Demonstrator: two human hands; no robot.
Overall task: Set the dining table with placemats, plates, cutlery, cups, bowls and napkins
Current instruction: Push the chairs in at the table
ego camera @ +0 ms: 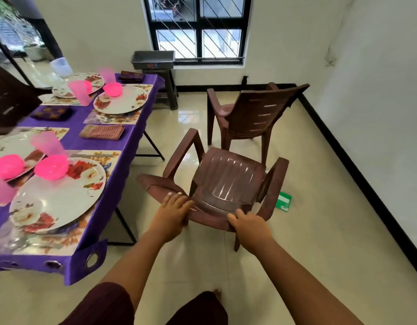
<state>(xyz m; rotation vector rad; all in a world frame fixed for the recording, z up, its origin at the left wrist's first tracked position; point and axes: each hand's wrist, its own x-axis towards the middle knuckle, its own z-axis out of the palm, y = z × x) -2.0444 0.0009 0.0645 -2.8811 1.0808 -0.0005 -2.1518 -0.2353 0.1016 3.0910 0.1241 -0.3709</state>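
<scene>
From the head view, both hands grip the top edge of a brown plastic chair's (226, 181) backrest: the left hand (172, 213) curls over the left part of the rim, the right hand (248, 225) over the right part, thumb on the near face. The chair stands on the tiled floor (320, 231) just beside the bench (123, 146), its left armrest close to the hanging edge of the purple cloth. A second brown chair (254, 113) stands beyond it, near the wall with the window (198, 29), with bare floor between the two and to the right up to the black skirting. A green packet (283, 201) lies on the floor by the gripped chair's right armrest.

On the bench, floral plates (59, 195) sit on placemats (102, 158), with pink bowls (51, 167), pink cups (48, 143) and a folded checked napkin (102, 131) near the bench's right edge.
</scene>
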